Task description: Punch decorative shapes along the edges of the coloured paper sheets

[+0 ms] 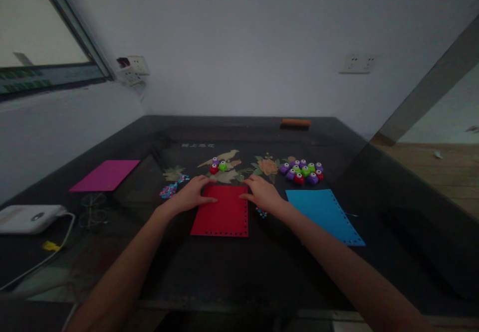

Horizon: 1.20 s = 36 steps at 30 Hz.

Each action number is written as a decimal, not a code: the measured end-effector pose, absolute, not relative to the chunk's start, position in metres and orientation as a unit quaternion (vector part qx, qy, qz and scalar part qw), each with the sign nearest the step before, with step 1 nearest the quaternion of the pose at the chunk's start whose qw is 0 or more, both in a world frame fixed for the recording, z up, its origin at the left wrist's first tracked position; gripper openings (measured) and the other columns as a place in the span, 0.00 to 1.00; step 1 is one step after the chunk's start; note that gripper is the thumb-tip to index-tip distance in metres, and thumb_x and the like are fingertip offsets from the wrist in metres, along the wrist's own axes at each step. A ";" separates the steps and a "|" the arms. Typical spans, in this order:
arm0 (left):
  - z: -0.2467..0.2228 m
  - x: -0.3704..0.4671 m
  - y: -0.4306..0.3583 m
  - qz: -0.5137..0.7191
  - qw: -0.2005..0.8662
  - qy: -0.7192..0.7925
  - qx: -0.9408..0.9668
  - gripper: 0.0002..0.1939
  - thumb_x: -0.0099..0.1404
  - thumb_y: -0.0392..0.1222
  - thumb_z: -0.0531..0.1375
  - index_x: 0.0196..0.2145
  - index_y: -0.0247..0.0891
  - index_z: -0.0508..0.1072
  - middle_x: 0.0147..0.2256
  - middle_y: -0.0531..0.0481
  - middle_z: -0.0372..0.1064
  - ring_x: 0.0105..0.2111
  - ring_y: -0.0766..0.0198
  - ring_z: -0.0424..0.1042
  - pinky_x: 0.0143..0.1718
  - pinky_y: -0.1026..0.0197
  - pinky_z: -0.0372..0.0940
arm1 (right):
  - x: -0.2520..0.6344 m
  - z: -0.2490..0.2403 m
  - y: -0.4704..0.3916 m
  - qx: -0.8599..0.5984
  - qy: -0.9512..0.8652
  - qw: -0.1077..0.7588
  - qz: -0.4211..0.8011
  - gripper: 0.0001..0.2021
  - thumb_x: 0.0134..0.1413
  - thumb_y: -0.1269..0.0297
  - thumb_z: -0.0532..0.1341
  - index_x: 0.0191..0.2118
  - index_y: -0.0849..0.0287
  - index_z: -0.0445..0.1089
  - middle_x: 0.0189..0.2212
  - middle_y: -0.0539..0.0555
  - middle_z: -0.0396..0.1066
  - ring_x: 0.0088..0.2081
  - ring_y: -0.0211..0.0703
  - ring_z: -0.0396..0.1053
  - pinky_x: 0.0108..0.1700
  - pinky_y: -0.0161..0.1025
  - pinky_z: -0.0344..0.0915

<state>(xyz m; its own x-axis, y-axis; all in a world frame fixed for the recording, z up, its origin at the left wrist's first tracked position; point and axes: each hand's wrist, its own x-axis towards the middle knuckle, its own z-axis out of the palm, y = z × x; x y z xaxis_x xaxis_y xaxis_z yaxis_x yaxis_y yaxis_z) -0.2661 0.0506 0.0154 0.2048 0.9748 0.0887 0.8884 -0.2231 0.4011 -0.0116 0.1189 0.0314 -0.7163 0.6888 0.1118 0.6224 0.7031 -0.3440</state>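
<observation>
left hand (pixel 191 192) and right hand (pixel 264 193), thumbs wide, hide far corners of the red sheet (pixel 220 216).

The left hand (pixel 189 193) partly hides the red sheet (pixel 226 216), the right forearm (pixel 333 257) the blue sheet (pixel 325 212).

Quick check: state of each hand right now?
Left hand: open, touching the flat red rectangular sheet with punched holes near its far left corner.
Right hand: open, touching that sheet near its far right corner.
</observation>
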 end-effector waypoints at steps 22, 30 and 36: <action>0.013 -0.265 0.051 0.160 0.116 0.600 0.775 0.31 0.52 0.57 0.64 0.51 0.40 0.68 0.48 0.43 0.60 0.50 0.50 0.61 0.53 0.50 0.57 | -0.013 0.028 0.124 -0.381 -0.907 0.145 0.107 0.08 0.51 0.65 0.63 0.39 0.57 0.70 0.39 0.55 0.70 0.40 0.48 0.68 0.35 0.40 0.63; 0.018 -0.259 0.051 0.168 0.101 0.605 0.772 0.27 0.53 0.53 0.65 0.47 0.37 0.66 0.48 0.41 0.63 0.50 0.50 0.62 0.52 0.50 0.58 | -0.015 0.025 0.126 -0.404 -0.883 0.164 0.171 0.05 0.52 0.64 0.60 0.31 0.59 0.71 0.32 0.55 0.71 0.35 0.44 0.67 0.31 0.37 0.58; 0.024 -0.256 0.051 0.210 0.120 0.621 0.745 0.19 0.58 0.45 0.61 0.46 0.39 0.65 0.45 0.45 0.66 0.45 0.54 0.66 0.47 0.52 0.60 | -0.015 0.024 0.131 -0.404 -0.867 0.185 0.224 0.07 0.53 0.63 0.59 0.30 0.59 0.71 0.27 0.53 0.73 0.30 0.41 0.69 0.30 0.36 0.58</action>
<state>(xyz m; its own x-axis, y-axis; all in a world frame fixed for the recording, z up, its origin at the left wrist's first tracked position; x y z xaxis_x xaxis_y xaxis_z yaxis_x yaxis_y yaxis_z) -0.2560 0.0506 0.0244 0.1392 0.9765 0.1645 0.8755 -0.1990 0.4404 -0.0148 0.1307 0.0240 -0.6045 0.7842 0.1397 0.6188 0.5728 -0.5376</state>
